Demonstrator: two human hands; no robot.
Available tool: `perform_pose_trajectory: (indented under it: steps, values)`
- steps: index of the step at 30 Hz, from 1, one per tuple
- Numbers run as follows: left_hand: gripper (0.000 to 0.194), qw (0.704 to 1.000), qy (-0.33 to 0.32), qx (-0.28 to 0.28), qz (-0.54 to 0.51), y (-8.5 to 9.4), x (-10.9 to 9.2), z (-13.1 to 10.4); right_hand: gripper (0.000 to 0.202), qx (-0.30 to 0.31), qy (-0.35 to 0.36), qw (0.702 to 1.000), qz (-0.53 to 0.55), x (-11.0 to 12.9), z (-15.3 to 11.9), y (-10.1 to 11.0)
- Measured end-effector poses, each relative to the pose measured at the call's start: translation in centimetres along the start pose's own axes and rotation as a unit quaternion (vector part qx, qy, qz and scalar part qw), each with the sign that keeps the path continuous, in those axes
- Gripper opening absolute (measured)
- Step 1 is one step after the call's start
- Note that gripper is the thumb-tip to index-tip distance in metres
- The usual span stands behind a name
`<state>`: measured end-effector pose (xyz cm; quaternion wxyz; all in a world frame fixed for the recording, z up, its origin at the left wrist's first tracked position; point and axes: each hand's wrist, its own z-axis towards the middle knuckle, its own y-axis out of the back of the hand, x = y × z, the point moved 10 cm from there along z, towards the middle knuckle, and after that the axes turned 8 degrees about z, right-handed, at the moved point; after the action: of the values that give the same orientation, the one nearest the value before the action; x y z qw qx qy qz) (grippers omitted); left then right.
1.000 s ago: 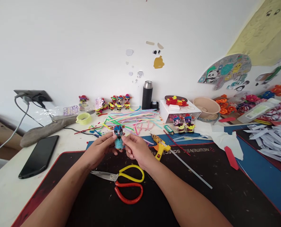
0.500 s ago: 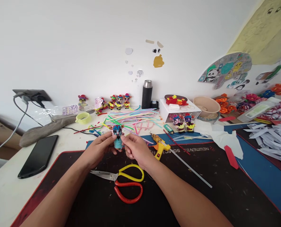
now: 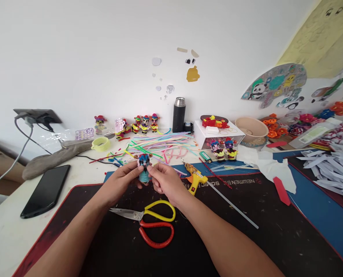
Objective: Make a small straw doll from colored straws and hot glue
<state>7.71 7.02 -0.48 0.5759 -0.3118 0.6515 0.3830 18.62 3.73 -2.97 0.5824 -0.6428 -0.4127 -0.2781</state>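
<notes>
A small doll (image 3: 144,175) with a light blue ribbed body, a dark face part and a blue and red hat is held upright above the mat's far edge. My left hand (image 3: 127,176) grips it from the left, thumb on its front. From the other side my right hand (image 3: 161,177) pinches at the doll's front with thumb and forefinger; the fingertips hide whatever small part lies between them. Below the hands, scissors (image 3: 146,217) with one yellow and one red handle lie on the black mat (image 3: 217,246). A yellow glue gun (image 3: 196,180) with a glue stick lies just right of my right hand.
Colourful pipe cleaners (image 3: 162,144) spread behind the hands. Finished-looking dolls (image 3: 145,124) stand along the wall beside a black thermos (image 3: 179,115); two more dolls (image 3: 223,150) stand before a white box (image 3: 198,134). A phone (image 3: 46,190) lies left, white paper strips (image 3: 330,167) right.
The doll has tipped and sunk slightly between my fingers, and my thumbs now sit closer together on its front. The view has shifted a little; the other things lie as before.
</notes>
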Motion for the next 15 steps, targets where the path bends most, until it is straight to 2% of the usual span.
perform_pose_trajectory:
  steps: [15]
  values:
    - [0.033, 1.000, 0.006, 0.002, -0.023, 0.17, 0.59, 0.00, 0.048, 0.005, 0.003, 1.000, 0.006, 0.14, -0.04, -0.12]
